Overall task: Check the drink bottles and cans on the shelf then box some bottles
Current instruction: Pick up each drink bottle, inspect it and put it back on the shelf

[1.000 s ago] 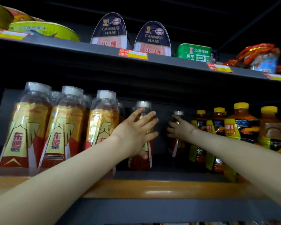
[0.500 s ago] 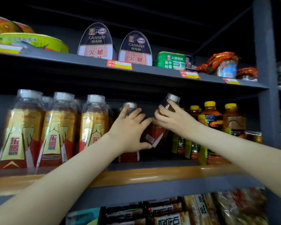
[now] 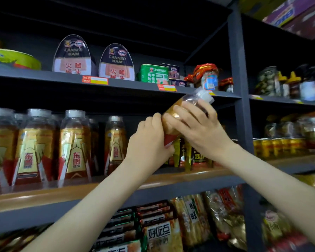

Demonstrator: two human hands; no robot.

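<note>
Nearest me, snack packs point(image 3: 158, 233) on the bottom shelf, then the orange shelf lip point(image 3: 44, 195), a row of energy-drink bottles point(image 3: 73, 146), canned ham tins point(image 3: 116, 62) above. My left hand point(image 3: 149, 142) curls round the held bottle point(image 3: 187, 102) low on its label, right hand point(image 3: 200, 130) wraps its upper body; it's tilted cap up-right, off the shelf, blocking dark tea bottles point(image 3: 198, 155)

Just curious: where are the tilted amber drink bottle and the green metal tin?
Tilted clear amber drink bottle point(image 3: 188, 99): head view, its shoulder.
Green rectangular metal tin point(image 3: 153, 74): head view, its front face.
</note>
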